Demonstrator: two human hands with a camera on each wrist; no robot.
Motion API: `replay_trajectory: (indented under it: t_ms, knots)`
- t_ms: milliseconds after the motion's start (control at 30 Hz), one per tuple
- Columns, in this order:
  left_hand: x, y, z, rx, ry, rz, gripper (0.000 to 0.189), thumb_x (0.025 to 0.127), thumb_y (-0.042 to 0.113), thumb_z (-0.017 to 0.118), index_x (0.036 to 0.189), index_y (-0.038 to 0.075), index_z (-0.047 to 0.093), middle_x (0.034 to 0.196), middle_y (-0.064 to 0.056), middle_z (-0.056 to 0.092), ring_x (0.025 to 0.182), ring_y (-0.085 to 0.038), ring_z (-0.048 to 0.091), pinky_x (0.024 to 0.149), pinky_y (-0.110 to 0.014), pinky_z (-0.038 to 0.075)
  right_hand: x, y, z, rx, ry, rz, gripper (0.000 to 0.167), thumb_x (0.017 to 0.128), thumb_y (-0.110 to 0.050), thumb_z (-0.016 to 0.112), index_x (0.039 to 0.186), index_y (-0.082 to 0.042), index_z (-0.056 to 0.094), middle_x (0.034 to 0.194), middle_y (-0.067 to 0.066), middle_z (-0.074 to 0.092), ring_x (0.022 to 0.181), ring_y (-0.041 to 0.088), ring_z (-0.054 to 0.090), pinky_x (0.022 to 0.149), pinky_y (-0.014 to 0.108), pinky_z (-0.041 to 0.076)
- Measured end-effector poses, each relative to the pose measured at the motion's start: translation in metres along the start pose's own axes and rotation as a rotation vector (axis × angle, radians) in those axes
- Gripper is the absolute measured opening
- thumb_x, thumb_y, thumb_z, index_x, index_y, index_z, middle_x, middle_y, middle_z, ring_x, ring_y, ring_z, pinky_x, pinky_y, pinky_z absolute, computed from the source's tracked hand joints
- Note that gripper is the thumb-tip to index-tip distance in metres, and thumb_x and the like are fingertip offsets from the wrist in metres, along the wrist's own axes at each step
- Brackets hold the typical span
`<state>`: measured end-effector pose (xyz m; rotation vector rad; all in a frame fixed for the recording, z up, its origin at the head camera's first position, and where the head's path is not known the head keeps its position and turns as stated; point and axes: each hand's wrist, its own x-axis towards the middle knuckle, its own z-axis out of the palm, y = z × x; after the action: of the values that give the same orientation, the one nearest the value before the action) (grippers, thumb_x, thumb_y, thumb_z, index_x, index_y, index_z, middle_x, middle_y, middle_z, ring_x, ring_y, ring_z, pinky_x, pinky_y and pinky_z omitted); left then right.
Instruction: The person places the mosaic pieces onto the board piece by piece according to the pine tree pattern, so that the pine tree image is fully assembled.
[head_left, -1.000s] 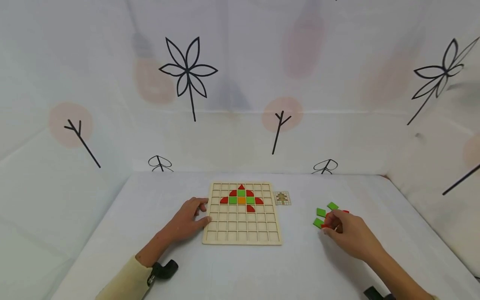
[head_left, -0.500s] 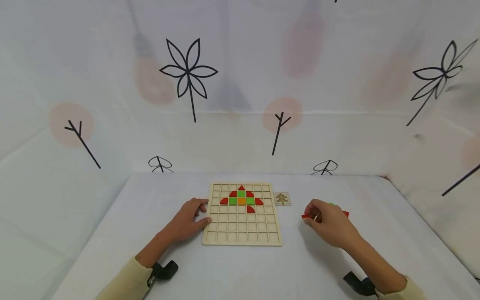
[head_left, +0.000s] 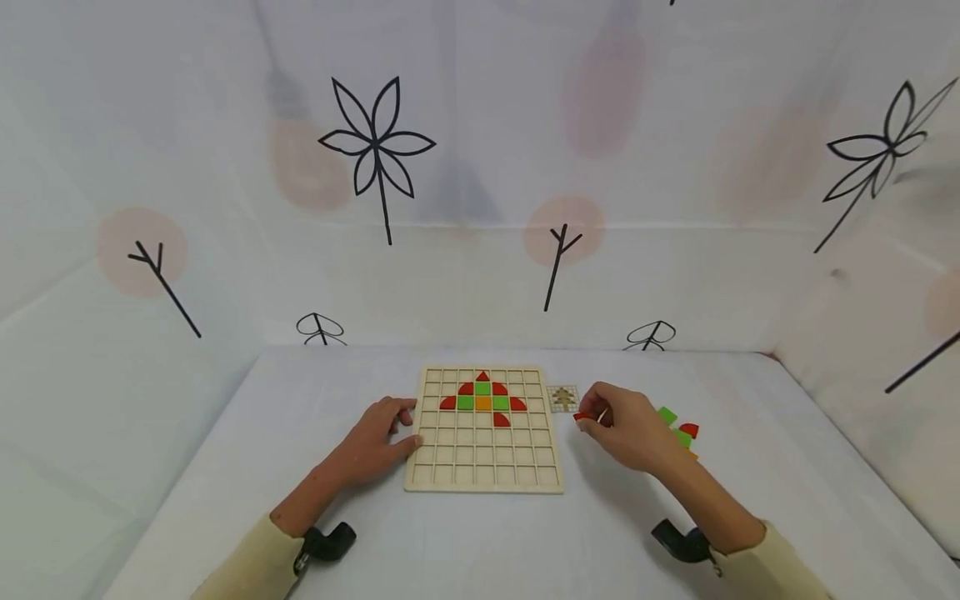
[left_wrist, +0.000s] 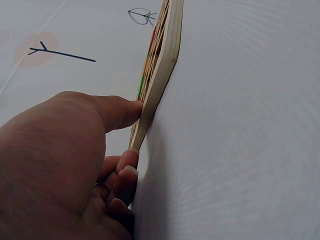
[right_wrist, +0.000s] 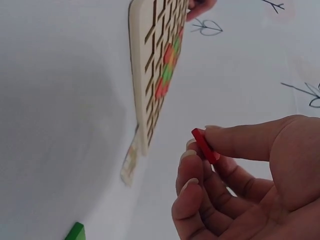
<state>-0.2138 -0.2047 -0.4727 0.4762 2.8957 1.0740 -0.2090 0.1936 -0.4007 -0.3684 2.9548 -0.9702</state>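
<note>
My left hand (head_left: 375, 440) rests against the left edge of a wooden grid board (head_left: 483, 456); in the left wrist view its thumb lies straight on the board's edge, with the other fingers loosely bent beside it. Red, green and orange tiles form a stepped pattern in the board's upper cells, topped by a red triangle (head_left: 483, 377). Just right of the board, my right hand (head_left: 624, 427) pinches a small red tile (right_wrist: 205, 146) between thumb and fingertips. That tile is held edge-on above the table, close to a pattern card (head_left: 564, 398) showing a tree.
Loose tiles lie beyond my right hand: green tiles (head_left: 667, 415), a red tile (head_left: 688, 430) and an orange tile (head_left: 693, 455), partly hidden by the wrist. A white cloth printed with line-drawn flowers stands behind and at the sides.
My right hand has moved left from the loose tiles towards the board, bringing the red tile beside the card. My left hand and the board have stayed in place.
</note>
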Motion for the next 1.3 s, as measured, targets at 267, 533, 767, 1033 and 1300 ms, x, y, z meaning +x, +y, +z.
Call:
replay_trajectory:
  t_ms: [267, 533, 767, 1033, 1300]
  knots:
    - [-0.001, -0.001, -0.001, -0.005, 0.003, 0.004, 0.06, 0.1, 0.022, 0.074, 0.152, 0.002, 0.052, 0.112, 0.003, 0.056, 0.099, -0.013, 0.047, 0.086, -0.033, 0.041, 0.011, -0.003, 0.006, 0.037, -0.009, -0.026, 0.014, 0.095, -0.009, 0.078, 0.103, -0.01, 0.068, 0.091, 0.0, 0.068, 0.076, 0.018, 0.056, 0.063, 0.028, 0.048]
    - [-0.002, -0.002, -0.002, 0.0, 0.006, 0.008, 0.06, 0.1, 0.022, 0.074, 0.152, 0.002, 0.052, 0.111, 0.003, 0.055, 0.098, -0.014, 0.047, 0.085, -0.033, 0.041, 0.021, -0.007, 0.015, 0.042, 0.0, -0.04, 0.015, 0.094, -0.008, 0.079, 0.104, -0.01, 0.068, 0.092, 0.002, 0.067, 0.079, 0.019, 0.055, 0.066, 0.028, 0.048]
    - [-0.001, 0.0, -0.001, 0.01, 0.005, 0.018, 0.059, 0.1, 0.021, 0.074, 0.151, 0.001, 0.052, 0.111, 0.002, 0.056, 0.097, -0.013, 0.047, 0.084, -0.032, 0.041, 0.029, -0.01, 0.021, 0.071, -0.022, -0.07, 0.013, 0.095, -0.007, 0.077, 0.104, -0.009, 0.067, 0.093, 0.002, 0.066, 0.081, 0.019, 0.056, 0.068, 0.028, 0.049]
    - [0.0, -0.001, -0.001, 0.013, 0.004, 0.026, 0.059, 0.1, 0.022, 0.075, 0.151, 0.001, 0.053, 0.111, 0.002, 0.056, 0.096, -0.013, 0.047, 0.083, -0.032, 0.04, 0.038, -0.015, 0.031, 0.106, -0.035, -0.087, 0.011, 0.095, -0.008, 0.077, 0.102, -0.009, 0.069, 0.092, 0.001, 0.067, 0.079, 0.019, 0.056, 0.066, 0.028, 0.048]
    - [0.001, -0.004, 0.001, 0.019, 0.008, 0.031, 0.059, 0.1, 0.023, 0.075, 0.151, 0.002, 0.053, 0.11, 0.003, 0.056, 0.096, -0.013, 0.046, 0.083, -0.031, 0.041, 0.045, -0.024, 0.043, 0.124, -0.051, -0.113, 0.01, 0.096, -0.009, 0.077, 0.102, -0.009, 0.069, 0.093, 0.001, 0.067, 0.08, 0.018, 0.056, 0.069, 0.03, 0.049]
